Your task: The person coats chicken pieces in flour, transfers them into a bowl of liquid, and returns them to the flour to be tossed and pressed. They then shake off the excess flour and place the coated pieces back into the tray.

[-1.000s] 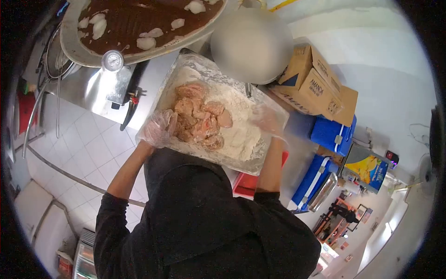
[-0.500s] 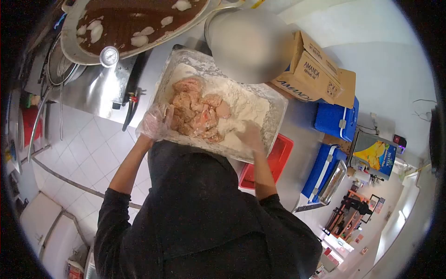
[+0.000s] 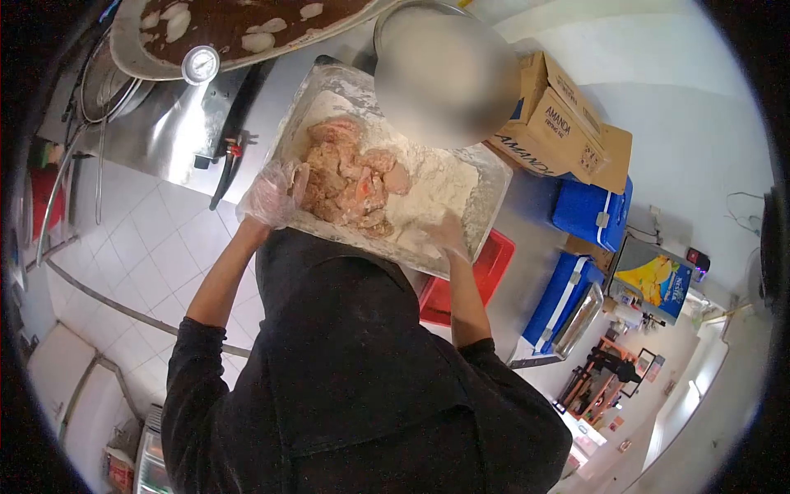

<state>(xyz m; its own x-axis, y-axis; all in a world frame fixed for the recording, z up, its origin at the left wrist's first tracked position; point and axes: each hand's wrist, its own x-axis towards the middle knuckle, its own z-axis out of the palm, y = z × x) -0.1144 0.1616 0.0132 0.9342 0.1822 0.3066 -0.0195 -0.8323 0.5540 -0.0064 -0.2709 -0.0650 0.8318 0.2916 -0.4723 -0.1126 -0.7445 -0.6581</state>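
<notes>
Head view: your left hand (image 3: 273, 196), gloved, fingers loosely apart, rests on the near-left rim of the flour tub (image 3: 485, 177), touching the chicken pieces (image 3: 350, 177) heaped left of centre. Your right hand (image 3: 443, 235) is buried in flour (image 3: 436, 185); I cannot tell its grip. The tub overhangs the surface (image 3: 527, 272), so pressing its near edge could tip it; the hot fryer (image 3: 239, 16) sits close.

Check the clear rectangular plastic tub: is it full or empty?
Partly full: the clear rectangular plastic tub holds white flour and a heap of pink raw meat pieces, its walls rising above both.
</notes>
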